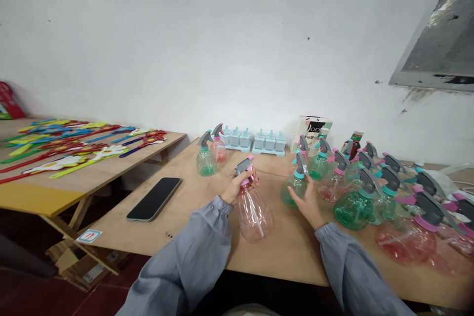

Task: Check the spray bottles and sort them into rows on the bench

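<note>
The left hand (pixel 240 183) clasps a clear pink plastic spray bottle (pixel 255 217); rightward, a roughly upright clear green plastic spray bottle (pixel 294 182) stands at the nearer right hand (pixel 308 202), its hold unclear.

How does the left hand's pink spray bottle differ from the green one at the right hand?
The pink spray bottle has a pink collar; the green spray bottle, a turquoise one. The left hand grips the pink bottle's neck; the right hand is at the green bottle's side. Both have partly grey heads.
</note>
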A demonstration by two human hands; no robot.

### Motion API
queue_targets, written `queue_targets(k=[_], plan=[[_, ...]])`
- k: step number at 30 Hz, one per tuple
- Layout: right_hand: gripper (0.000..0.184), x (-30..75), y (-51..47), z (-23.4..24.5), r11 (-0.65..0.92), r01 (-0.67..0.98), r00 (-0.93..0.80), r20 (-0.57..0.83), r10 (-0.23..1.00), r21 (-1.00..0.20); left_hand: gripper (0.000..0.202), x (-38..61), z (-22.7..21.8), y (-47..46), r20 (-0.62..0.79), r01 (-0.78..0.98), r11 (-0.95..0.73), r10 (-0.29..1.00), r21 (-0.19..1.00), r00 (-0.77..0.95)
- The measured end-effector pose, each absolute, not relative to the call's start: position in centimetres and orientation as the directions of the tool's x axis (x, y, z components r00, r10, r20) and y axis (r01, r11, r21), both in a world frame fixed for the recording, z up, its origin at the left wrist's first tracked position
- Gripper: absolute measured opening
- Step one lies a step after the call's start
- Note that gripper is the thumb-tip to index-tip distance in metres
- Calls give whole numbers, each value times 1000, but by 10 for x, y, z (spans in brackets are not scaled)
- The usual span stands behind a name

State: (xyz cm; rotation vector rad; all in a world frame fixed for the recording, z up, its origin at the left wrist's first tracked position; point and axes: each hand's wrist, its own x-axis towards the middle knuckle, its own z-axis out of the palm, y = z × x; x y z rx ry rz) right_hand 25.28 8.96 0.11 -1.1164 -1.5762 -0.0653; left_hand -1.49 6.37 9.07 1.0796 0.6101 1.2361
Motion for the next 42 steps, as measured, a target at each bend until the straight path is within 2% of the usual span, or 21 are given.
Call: queue_targets(k=[6, 11, 15, 21, 26, 32, 36, 38, 42], plan=[[70, 241, 77, -10, 582, 603, 41, 750, 661, -546, 39, -14, 88, 64, 249, -457, -49, 887, 888, 389], [70, 240, 77, -11, 592, 589, 48, 755, 654, -550, 32, -14, 88, 63, 197, -415, -35, 914, 909, 355], [69, 238, 75, -10, 592, 585, 49, 752, 657, -555, 40, -15, 93, 61, 225, -438, -39, 897, 898, 381], [69, 237, 72, -9, 581, 575, 66, 740, 669, -576, 31, -14, 94, 64, 140, -428, -43, 970, 903, 197], [68, 235, 72, -8, 573, 564, 85, 732, 676, -594, 34, -16, 93, 64, 148, -401, -16, 942, 916, 302], [67, 235, 69, -7, 562, 579, 89, 731, 677, -591, 36, -11, 97, 57, 177, -348, -79, 949, 934, 260], [67, 235, 67, -6, 561, 575, 88, 726, 682, -596, 37, -28, 109, 42, 302, -205, -247, 904, 947, 302], [67, 234, 67, -7, 569, 566, 91, 732, 675, -596, 49, -49, 114, 35, 339, -107, -322, 914, 941, 222], [70, 231, 68, -11, 560, 558, 122, 728, 674, -613, 46, -111, 112, 35, 396, 96, -385, 907, 918, -144]])
